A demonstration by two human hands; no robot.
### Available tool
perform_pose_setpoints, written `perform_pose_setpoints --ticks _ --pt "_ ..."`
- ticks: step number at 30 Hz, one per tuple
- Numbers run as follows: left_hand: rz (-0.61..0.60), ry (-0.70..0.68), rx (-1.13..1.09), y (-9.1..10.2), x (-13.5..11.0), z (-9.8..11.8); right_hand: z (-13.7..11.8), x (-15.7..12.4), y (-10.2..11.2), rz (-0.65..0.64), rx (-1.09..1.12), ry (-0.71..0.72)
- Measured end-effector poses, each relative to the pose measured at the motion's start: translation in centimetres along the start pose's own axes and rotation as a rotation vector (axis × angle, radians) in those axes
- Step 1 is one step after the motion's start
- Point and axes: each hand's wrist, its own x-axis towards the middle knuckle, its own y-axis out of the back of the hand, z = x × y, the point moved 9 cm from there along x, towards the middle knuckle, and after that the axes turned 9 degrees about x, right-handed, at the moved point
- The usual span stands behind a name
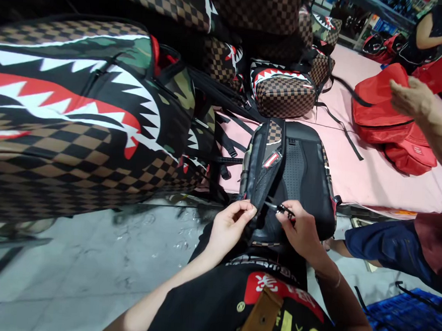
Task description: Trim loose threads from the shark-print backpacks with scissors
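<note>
A backpack (310,161) lies in front of me with its black padded back upward, half on the pink-covered table. Its shoulder strap (268,164) has a checkered upper end and a small red-and-white label. My left hand (232,227) pinches the strap's lower edge between thumb and fingertips; whether a loose thread is in the pinch is too small to tell. Closed around a small pair of thread snips (286,210), my right hand (301,231) is just right of the strap. The snips' thin metal tips point left, close to the strap and my left fingertips.
Large checkered shark-mouth backpacks (77,110) are piled at left, with more behind (284,97). Red backpacks (379,116) lie on the pink table (341,179) at right, near another person's hand (413,95). A blue crate (410,325) is on the floor, lower right.
</note>
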Motion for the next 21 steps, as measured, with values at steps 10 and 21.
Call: perform_pose_setpoints --ticks 10,21 --pt "0.043 -0.061 0.079 -0.2 -0.4 0.6 -2.7 -0.3 -1.1 -0.237 -0.438 0.232" --pt "0.022 0.102 -0.262 -0.5 -0.6 -1.1 -1.9 0.1 -1.5 -0.315 -0.397 0.248"
